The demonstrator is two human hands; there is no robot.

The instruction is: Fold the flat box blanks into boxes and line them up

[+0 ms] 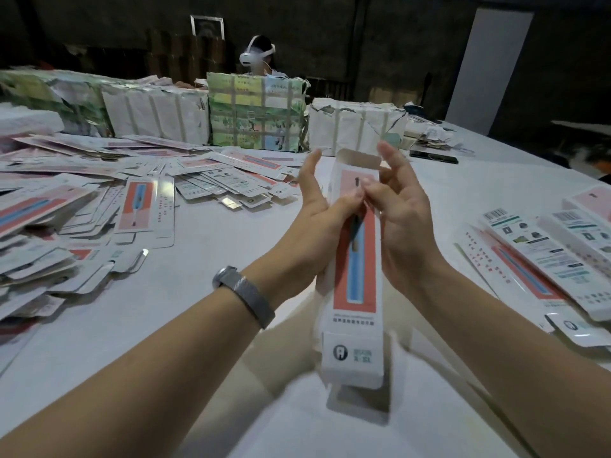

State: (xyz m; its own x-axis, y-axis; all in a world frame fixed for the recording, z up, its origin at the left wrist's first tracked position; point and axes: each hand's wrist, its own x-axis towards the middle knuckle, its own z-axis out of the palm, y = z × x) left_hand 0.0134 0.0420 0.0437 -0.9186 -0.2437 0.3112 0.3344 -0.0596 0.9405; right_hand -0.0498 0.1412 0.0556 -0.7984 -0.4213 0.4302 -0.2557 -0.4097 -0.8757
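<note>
Box upright, end flaps open

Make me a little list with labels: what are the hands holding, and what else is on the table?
held thing: one long box, opened up, both end flaps still open
left hand: on the box's left side, thumb on its front, fingers straight
right hand: on the right side, thumb on the front
left of table: messy pile of flat blanks
right of table: folded boxes lying side by side
far edge: wrapped bundles
left wrist: grey band
</note>
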